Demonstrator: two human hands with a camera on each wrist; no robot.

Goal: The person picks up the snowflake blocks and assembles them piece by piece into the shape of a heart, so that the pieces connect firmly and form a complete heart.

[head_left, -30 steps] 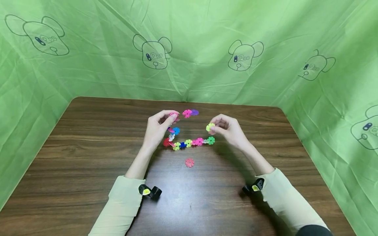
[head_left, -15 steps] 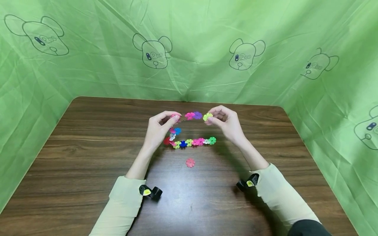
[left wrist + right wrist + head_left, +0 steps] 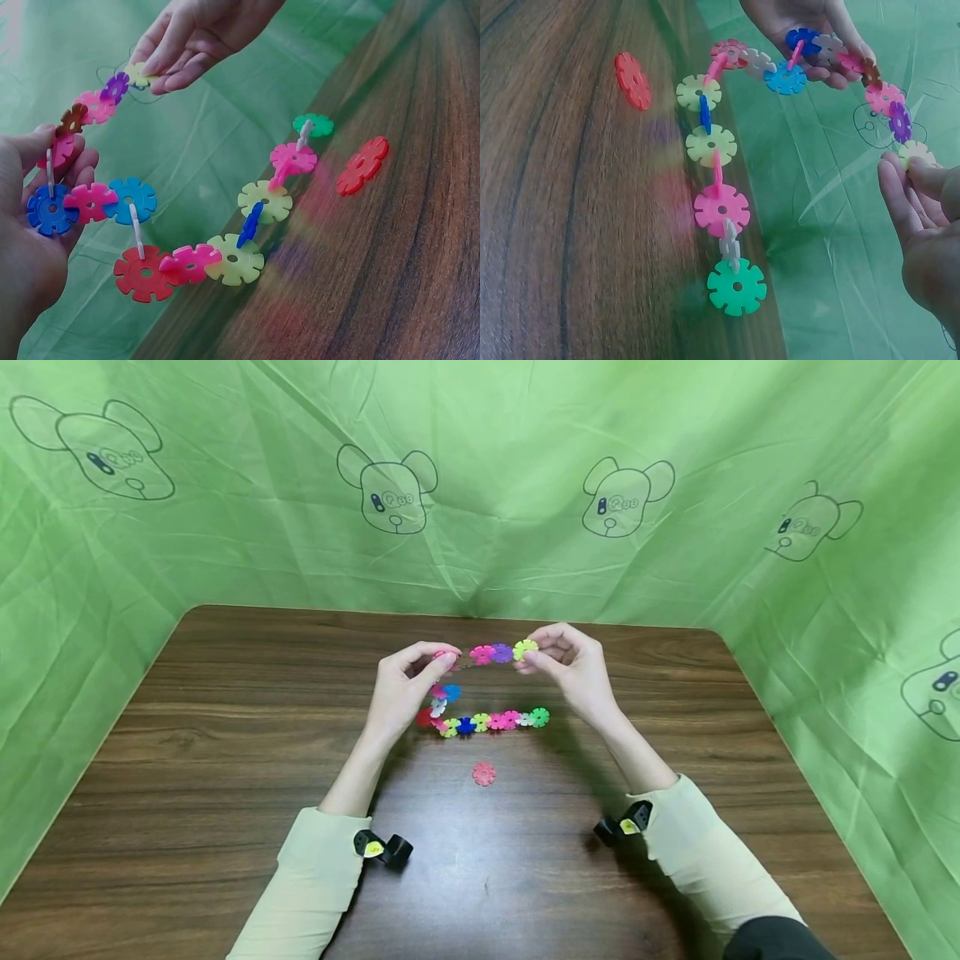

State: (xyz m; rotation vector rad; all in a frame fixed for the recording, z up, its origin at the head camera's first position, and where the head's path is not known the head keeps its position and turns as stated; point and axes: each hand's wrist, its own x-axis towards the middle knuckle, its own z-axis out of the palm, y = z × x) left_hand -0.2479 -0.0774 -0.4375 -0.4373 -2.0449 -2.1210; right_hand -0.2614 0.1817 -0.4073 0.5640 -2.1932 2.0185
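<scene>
A chain of flower-shaped plastic discs, slotted into one another in many colours, curves between both hands and back over the table. My left hand [image 3: 408, 685] pinches a pink disc [image 3: 64, 148] of the chain between thumb and fingers. From there a brown disc [image 3: 73, 118], a pink one and a purple disc [image 3: 502, 652] lead to the right. My right hand [image 3: 573, 672] pinches a yellow disc [image 3: 525, 650] right at the purple disc's edge. The chain's other end, a green disc [image 3: 737, 286], lies nearer me, beyond a white one.
A loose red disc [image 3: 483, 773] lies flat on the wooden table [image 3: 225, 793], in front of the chain. Green cloth [image 3: 510, 427] with printed bear heads hangs behind the table and along its sides. Each wrist wears a small black camera [image 3: 384, 848].
My right hand has moved up and left, bringing the yellow disc from apart to the purple disc. My left hand has shifted only slightly, keeping its grip. The loose red disc stays put.
</scene>
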